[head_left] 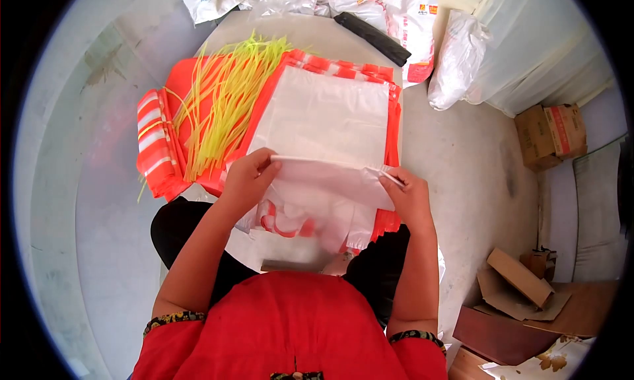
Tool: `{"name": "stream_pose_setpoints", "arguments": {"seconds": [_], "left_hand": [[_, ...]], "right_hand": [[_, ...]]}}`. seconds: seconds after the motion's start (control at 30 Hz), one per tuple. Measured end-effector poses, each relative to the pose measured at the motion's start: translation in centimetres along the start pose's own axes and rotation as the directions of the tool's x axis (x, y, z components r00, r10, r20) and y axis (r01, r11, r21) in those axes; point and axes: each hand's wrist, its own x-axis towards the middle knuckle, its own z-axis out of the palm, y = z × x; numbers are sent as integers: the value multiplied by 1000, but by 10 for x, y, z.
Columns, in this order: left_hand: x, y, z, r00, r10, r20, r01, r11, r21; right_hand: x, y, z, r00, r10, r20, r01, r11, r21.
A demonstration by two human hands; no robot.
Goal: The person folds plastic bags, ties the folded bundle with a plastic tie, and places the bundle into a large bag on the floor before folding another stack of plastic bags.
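My left hand (pixel 249 180) pinches the left end of a white plastic bag (pixel 323 180), and my right hand (pixel 411 196) grips its right end. The upper edge is drawn straight between them, with the rest hanging toward my lap. Beneath and beyond it lies a stack of red-and-white plastic bags (pixel 323 112), its top face whitish. Left of the stack, a heap of thin yellow-green strips (pixel 231 106) rests on red plastic (pixel 185 76). At the far left lies a folded red-and-white bundle (pixel 155 142) with a yellow strip around it.
A long black object (pixel 373 38) lies at the back of the table (pixel 290 29). White printed sacks (pixel 416 30) and a white bag (pixel 456 63) are behind it. Cardboard boxes stand at right (pixel 551 136); an open carton (pixel 515 291) is lower right.
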Motion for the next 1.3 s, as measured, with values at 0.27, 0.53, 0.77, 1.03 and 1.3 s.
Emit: {"name": "stream_pose_setpoints", "arguments": {"seconds": [0.27,0.53,0.77,1.03,1.3], "left_hand": [[40,8,30,993,61,-97,-30,957,290],[55,-6,48,986,53,-156,38,848,529],[29,-9,72,819,544,182,-554,667,499],[27,2,73,875,319,365,-476,704,526],[23,-1,74,880,336,336,-473,687,551]], "right_hand": [[18,41,14,975,126,-183,-100,985,142],[33,67,30,945,116,-305,-155,982,-107],[-3,39,54,843,-512,165,521,704,-483],[1,28,42,865,-458,203,496,725,-478],[-9,32,33,905,-362,225,423,701,-573]]}}
